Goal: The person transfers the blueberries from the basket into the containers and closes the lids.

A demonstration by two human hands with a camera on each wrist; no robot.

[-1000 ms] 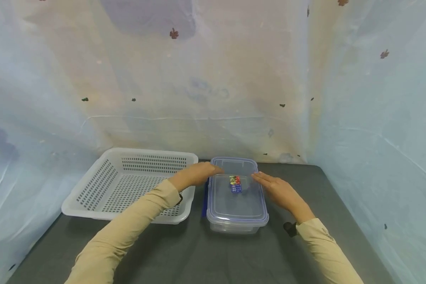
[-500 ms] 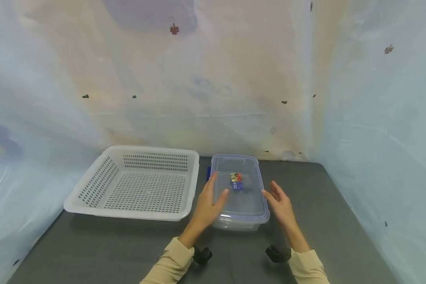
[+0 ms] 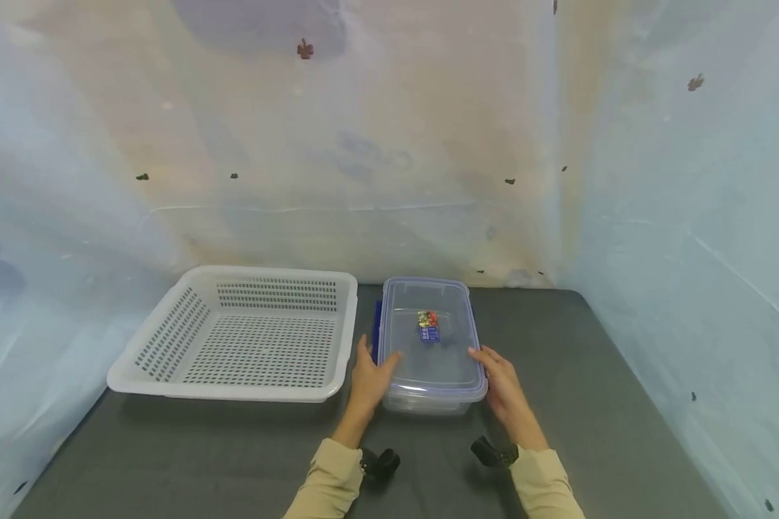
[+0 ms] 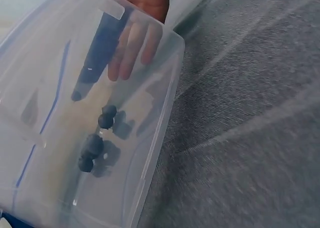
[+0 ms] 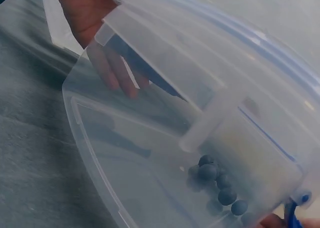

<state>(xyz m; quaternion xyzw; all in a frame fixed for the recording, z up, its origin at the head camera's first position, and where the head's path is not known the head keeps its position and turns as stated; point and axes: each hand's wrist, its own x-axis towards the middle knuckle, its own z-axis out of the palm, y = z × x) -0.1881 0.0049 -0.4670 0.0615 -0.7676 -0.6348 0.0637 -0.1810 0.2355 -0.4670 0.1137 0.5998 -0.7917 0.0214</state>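
A clear rectangular food container [image 3: 431,367] with a blue-edged lid stands on the table. Each hand is at one of its long sides. My left hand [image 3: 368,382] grips the left side, thumb over the lid's edge and fingers down the wall. On the right, my right hand [image 3: 505,386] has its thumb on the lid rim and fingers along the wall. Through the plastic, the left wrist view shows several small dark round balls [image 4: 93,147], resembling blueberries, on the container's floor. A blue side latch [image 3: 376,333] hangs unfastened at the left. Undersides of the hands are partly hidden.
A white perforated basket [image 3: 234,393] sits left of the container, close to my left hand. The dark cloth-covered table [image 3: 558,339] meets pale patterned sheeting [image 3: 389,144] at the back and sides.
Both hands have drawn back from the container's far part to its nearer sides and now hold it there. The left arm no longer crosses the basket. The container stays in about the same place.
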